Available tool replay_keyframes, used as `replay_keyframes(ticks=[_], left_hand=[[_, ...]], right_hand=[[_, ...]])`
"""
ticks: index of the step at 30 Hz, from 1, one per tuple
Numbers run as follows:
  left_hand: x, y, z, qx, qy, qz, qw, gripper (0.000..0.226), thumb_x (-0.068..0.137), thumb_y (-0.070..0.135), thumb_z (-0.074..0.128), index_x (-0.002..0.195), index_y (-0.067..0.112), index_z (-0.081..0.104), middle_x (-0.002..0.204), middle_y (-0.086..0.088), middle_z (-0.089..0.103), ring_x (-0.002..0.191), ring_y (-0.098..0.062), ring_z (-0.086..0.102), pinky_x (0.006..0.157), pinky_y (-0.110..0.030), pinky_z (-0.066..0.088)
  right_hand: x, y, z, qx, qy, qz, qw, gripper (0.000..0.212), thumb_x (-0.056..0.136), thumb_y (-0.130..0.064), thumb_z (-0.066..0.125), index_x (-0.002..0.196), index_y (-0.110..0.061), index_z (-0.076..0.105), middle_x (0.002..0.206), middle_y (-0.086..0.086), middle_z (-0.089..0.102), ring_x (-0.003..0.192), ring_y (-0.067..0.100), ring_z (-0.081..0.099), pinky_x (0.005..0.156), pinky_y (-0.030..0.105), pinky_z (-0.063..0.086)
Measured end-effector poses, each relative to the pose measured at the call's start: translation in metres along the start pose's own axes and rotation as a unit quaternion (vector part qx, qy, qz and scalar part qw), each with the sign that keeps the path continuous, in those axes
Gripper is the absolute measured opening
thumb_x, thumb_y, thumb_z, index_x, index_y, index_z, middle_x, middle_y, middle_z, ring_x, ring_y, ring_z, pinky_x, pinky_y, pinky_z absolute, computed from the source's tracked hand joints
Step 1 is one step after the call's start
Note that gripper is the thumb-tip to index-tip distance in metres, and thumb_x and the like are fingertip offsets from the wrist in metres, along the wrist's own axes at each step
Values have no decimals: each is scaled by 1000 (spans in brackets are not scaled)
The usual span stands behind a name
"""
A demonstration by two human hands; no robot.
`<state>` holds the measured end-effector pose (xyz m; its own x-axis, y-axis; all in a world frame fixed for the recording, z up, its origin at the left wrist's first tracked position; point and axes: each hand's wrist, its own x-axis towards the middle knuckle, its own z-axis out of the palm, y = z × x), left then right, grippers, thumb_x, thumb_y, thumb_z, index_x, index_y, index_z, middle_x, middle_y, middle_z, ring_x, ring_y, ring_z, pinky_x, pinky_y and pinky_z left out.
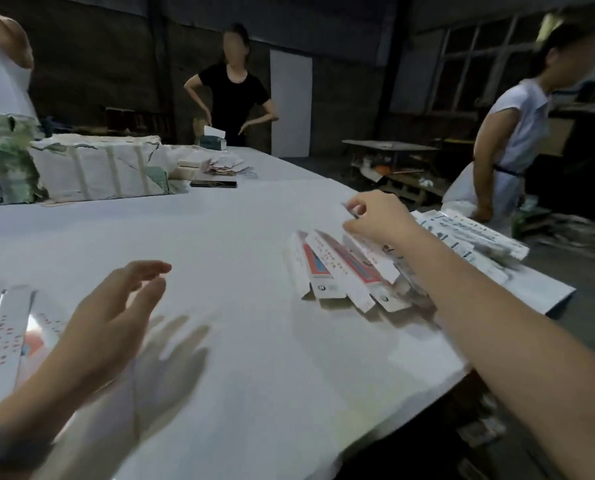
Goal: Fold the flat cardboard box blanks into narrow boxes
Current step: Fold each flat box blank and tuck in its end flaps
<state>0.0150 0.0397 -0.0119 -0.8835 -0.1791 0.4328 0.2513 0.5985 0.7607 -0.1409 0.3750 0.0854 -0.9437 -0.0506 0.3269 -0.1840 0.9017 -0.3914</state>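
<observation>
Head view, folded boxes: a loose heap of narrow cartons [341,271] with red and white print lies on the white desk [220,220] right of centre; they look already folded, though some end flaps stand open.
Head view, right hand: the right hand [375,216] reaches over the far end of that heap, thumb and forefinger pinching what appears to be the tip of one carton; motion blur makes the exact hold uncertain.
Head view, left hand: the left hand [116,313] hovers above the desk at lower left, fingers straight and slightly spread, holding nothing.
Head view, flat blanks: a stack of flat printed blanks [2,334] lies at the lower left edge of the frame, just beside the left hand, not yet folded.
Head view, second pile: more printed cardboard pieces [472,237] lie at the desk's right edge beyond the right arm; folded or flat, I cannot tell.
Head view, progress: judged from this, several boxes are done and a fair stack of blanks is left, so the task seems partway through.
Head view, surroundings: taped wrapped bundles [98,168] sit at upper left.
</observation>
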Motion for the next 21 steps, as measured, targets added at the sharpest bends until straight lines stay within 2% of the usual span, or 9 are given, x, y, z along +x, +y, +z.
replay_keyframes(ticks=[3, 7, 9, 11, 13, 15, 17, 18, 21], left_hand=[[-5, 4, 4, 58, -6, 5, 998, 30, 101, 25, 53, 99, 55, 56, 114, 11, 63, 107, -14, 53, 91, -37, 37], [-7, 7, 1, 38, 5, -26, 999, 32, 101, 20, 54, 97, 51, 61, 108, 29, 59, 104, -8, 53, 89, -34, 37], [-6, 7, 0, 45, 10, -26, 999, 33, 101, 19, 55, 96, 51, 61, 106, 29, 58, 99, -5, 54, 89, -35, 38], [-4, 6, -1, 60, 19, -23, 998, 34, 100, 18, 56, 97, 51, 59, 105, 25, 60, 98, -7, 54, 89, -36, 38], [-1, 1, -4, 94, 20, -25, 995, 27, 99, 17, 58, 102, 44, 61, 111, 10, 64, 97, -16, 55, 89, -38, 39], [4, -8, -12, 187, 20, -53, 981, 22, 97, 21, 59, 116, 31, 65, 122, -7, 64, 92, -27, 58, 89, -43, 42], [6, -15, -23, 320, -2, -131, 939, 37, 97, 34, 55, 134, 31, 55, 135, -12, 56, 113, -40, 54, 97, -53, 43], [5, -16, -30, 375, -20, -177, 910, 44, 96, 42, 51, 140, 35, 47, 143, -11, 49, 127, -43, 45, 103, -57, 39], [0, -15, -44, 440, -64, -271, 854, 53, 96, 56, 39, 146, 42, 30, 153, -8, 34, 142, -47, 23, 111, -66, 24]], right_hand=[[14, 27, 0, -14, 11, 59, 998, 43, 88, -35, 63, 130, -25, 61, 124, 5, 64, 111, 28, 59, 90, 35, 49], [29, 22, -5, -138, 2, 26, 990, 41, 92, -28, 59, 133, -28, 57, 129, 5, 61, 115, 30, 57, 78, 35, 42], [31, 14, -1, -165, -34, -13, 986, 38, 93, -29, 59, 131, -30, 58, 133, 1, 58, 119, 26, 55, 82, 36, 45], [26, 3, 10, -144, -58, -46, 987, 41, 91, -35, 63, 131, -30, 59, 138, -1, 52, 125, 24, 50, 93, 38, 46], [17, -12, 24, -86, -4, -53, 995, 37, 92, -37, 61, 128, -30, 60, 135, -1, 52, 124, 24, 49, 95, 39, 46], [5, -33, 39, 39, 52, -50, 997, 25, 94, -35, 58, 116, -28, 66, 121, -2, 61, 112, 21, 56, 91, 37, 48], [-11, -62, 53, 231, 19, -30, 972, 10, 93, -32, 60, 95, -27, 69, 101, -7, 69, 98, 16, 62, 84, 34, 52], [-22, -78, 59, 312, -13, -26, 950, 10, 93, -30, 62, 88, -26, 70, 92, -9, 70, 91, 14, 64, 76, 30, 52], [-55, -127, 76, 424, -98, -64, 898, 12, 94, -27, 62, 87, -23, 72, 76, -9, 68, 68, 6, 62, 57, 17, 43]])
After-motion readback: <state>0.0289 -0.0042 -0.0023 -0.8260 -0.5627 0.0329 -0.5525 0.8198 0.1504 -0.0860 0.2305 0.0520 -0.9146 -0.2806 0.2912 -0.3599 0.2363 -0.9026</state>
